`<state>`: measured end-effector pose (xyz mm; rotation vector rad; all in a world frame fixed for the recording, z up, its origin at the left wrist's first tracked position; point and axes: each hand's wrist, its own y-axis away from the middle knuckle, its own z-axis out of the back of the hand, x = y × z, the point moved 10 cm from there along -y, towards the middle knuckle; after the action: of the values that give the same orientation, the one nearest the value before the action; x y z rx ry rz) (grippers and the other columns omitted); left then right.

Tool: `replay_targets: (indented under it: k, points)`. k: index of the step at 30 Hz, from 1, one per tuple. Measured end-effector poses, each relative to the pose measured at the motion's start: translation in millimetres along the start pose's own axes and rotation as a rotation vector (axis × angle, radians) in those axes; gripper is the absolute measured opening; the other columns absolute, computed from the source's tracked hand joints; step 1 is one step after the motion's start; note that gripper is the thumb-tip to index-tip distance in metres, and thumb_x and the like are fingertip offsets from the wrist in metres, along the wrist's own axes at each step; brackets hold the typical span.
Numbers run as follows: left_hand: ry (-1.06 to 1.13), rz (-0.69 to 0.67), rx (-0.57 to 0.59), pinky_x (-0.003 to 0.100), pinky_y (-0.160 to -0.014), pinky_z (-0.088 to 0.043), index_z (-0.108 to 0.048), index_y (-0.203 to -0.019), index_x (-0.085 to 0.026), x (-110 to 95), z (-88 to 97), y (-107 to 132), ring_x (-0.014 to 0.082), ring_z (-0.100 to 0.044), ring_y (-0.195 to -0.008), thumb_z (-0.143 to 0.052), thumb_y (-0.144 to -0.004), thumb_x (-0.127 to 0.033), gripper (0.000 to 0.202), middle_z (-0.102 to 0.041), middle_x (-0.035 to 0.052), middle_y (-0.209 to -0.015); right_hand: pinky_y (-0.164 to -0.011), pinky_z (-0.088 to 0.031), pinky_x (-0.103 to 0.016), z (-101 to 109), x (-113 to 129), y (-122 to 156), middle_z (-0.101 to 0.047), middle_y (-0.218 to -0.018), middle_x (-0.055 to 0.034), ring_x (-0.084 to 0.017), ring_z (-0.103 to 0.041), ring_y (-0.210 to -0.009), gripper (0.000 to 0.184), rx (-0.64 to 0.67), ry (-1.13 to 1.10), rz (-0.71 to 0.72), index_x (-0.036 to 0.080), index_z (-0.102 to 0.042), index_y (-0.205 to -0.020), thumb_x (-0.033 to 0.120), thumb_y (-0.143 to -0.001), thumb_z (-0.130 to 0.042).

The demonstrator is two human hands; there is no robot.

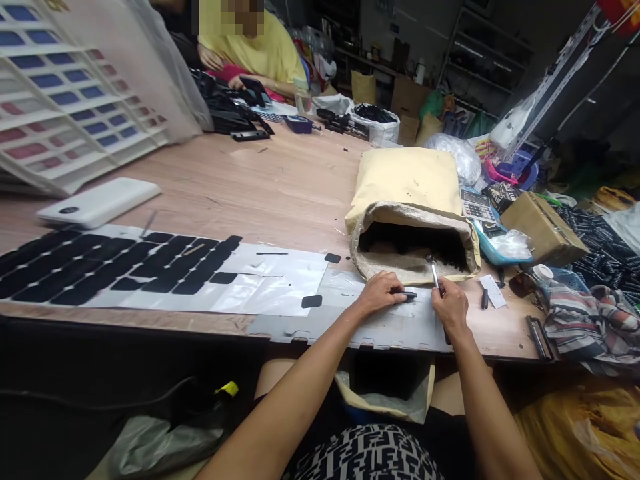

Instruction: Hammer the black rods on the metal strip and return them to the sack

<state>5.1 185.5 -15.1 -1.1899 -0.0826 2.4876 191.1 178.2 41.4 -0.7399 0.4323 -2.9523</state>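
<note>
My left hand (381, 293) is closed on a small dark rod-like piece (410, 295), holding it low over a grey sheet (295, 328) at the table's front edge. In my right hand (451, 308) is a tool with a silver metal shaft (435, 272), a rounded head and a dark handle end below the fist. The tool's head is in front of the mouth of an open paper sack (407, 177) lying on its side; its inside is dark. A short black piece (485, 299) lies to the right, beside a white paper slip (494, 291).
Rows of black flat pieces (165, 260) lie on white sheeting at the left. Behind them are a white power bank (100, 201) and a plastic rack (75, 93). A calculator (477, 205) and cardboard box (544, 228) stand right. Another person (270, 50) sits across the table.
</note>
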Motion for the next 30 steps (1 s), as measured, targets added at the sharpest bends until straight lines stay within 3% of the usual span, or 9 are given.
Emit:
replay_targets:
  k: [4, 11, 14, 17, 20, 22, 24, 26, 30]
  points:
    - [0.012, 0.034, 0.025, 0.035, -0.083, -0.042, -0.077, -0.085, -0.025, 2.5, -0.7, -0.2, 0.0227, -0.056, -0.094, -0.074, -0.078, -0.040, 0.016, -0.064, 0.0015, -0.087, -0.086, -0.043, -0.031, -19.5, -14.8, -12.2, -0.068, -0.098, -0.0080, -0.023, -0.057, -0.094, 0.041, 0.010, 0.078, -0.048, 0.019, -0.074, -0.115, 0.025, -0.080, -0.052]
    - [0.061, 0.050, 0.096, 0.040, -0.096, -0.041, -0.077, -0.081, -0.026, -7.9, 4.7, 7.0, 0.0242, -0.055, -0.102, -0.079, -0.073, -0.038, 0.014, -0.066, 0.0014, -0.096, -0.076, -0.044, -0.028, -33.5, -38.4, -11.9, -0.063, -0.090, -0.0012, -0.018, -0.057, -0.079, 0.039, 0.054, -0.117, -0.177, 0.023, -0.074, -0.109, 0.032, -0.075, -0.056]
    - [0.109, -0.032, 0.171, 0.048, -0.108, -0.034, -0.078, -0.081, -0.029, -30.1, 1.2, 39.2, 0.0287, -0.051, -0.119, -0.081, -0.073, -0.040, 0.014, -0.065, 0.0020, -0.115, -0.074, -0.043, -0.028, -33.1, -37.2, -11.6, -0.063, -0.091, -0.0012, -0.018, -0.056, -0.080, 0.039, 0.058, -0.106, -0.175, 0.023, -0.074, -0.109, 0.031, -0.075, -0.056]
    - [0.093, -0.110, 0.215, 0.053, -0.113, -0.030, -0.079, -0.082, -0.032, -51.7, -11.0, 87.7, 0.0333, -0.041, -0.134, -0.083, -0.073, -0.038, 0.012, -0.055, 0.0011, -0.140, -0.075, -0.043, -0.027, -33.0, -35.5, -10.0, -0.064, -0.092, -0.0009, -0.018, -0.056, -0.081, 0.038, 0.058, -0.118, -0.180, 0.023, -0.074, -0.108, 0.030, -0.075, -0.057]
    - [-0.083, -0.139, 0.167, 0.059, -0.117, -0.025, -0.079, -0.089, -0.033, -61.3, -25.9, 127.8, 0.0366, -0.037, -0.139, -0.085, -0.070, -0.030, 0.020, -0.049, 0.0022, -0.150, -0.076, -0.043, -0.028, -32.7, -34.6, -7.8, -0.065, -0.093, -0.0010, -0.018, -0.057, -0.084, 0.035, 0.053, -0.131, -0.190, 0.024, -0.074, -0.106, 0.028, -0.075, -0.057]
    - [-0.186, -0.142, 0.117, 0.062, -0.117, -0.025, -0.078, -0.098, -0.033, -63.2, -32.8, 140.7, 0.0386, -0.037, -0.139, -0.086, -0.069, -0.030, 0.031, -0.047, 0.0050, -0.153, -0.077, -0.043, -0.028, -33.5, -34.4, -6.4, -0.066, -0.094, -0.0012, -0.019, -0.057, -0.087, 0.035, 0.058, -0.128, -0.196, 0.024, -0.074, -0.107, 0.027, -0.076, -0.058]
    - [-0.195, -0.139, 0.073, 0.061, -0.114, -0.031, -0.077, -0.104, -0.033, -63.5, -32.6, 139.3, 0.0387, -0.041, -0.136, -0.087, -0.068, -0.036, 0.038, -0.052, 0.0069, -0.149, -0.078, -0.043, -0.028, -34.3, -33.9, -5.6, -0.066, -0.094, -0.0012, -0.019, -0.057, -0.090, 0.034, 0.060, -0.117, -0.193, 0.025, -0.073, -0.107, 0.026, -0.077, -0.058]
    - [-0.136, -0.128, 0.014, 0.056, -0.108, -0.040, -0.076, -0.107, -0.032, -62.4, -21.5, 122.2, 0.0350, -0.051, -0.126, -0.083, -0.073, -0.042, 0.037, -0.062, 0.0080, -0.135, -0.079, -0.042, -0.028, -34.0, -33.5, -5.2, -0.065, -0.094, -0.0012, -0.019, -0.057, -0.091, 0.034, 0.051, -0.106, -0.189, 0.025, -0.074, -0.107, 0.024, -0.077, -0.058]
    - [-0.014, 0.009, -0.168, 0.037, -0.083, -0.052, -0.074, -0.110, -0.025, -44.5, 22.4, 47.3, 0.0233, -0.064, -0.092, -0.063, -0.090, -0.041, 0.028, -0.072, 0.0065, -0.096, -0.079, -0.042, -0.028, -34.3, -33.0, -4.2, -0.065, -0.094, -0.0020, -0.020, -0.057, -0.090, 0.034, 0.052, -0.079, -0.196, 0.025, -0.073, -0.108, 0.022, -0.077, -0.059]
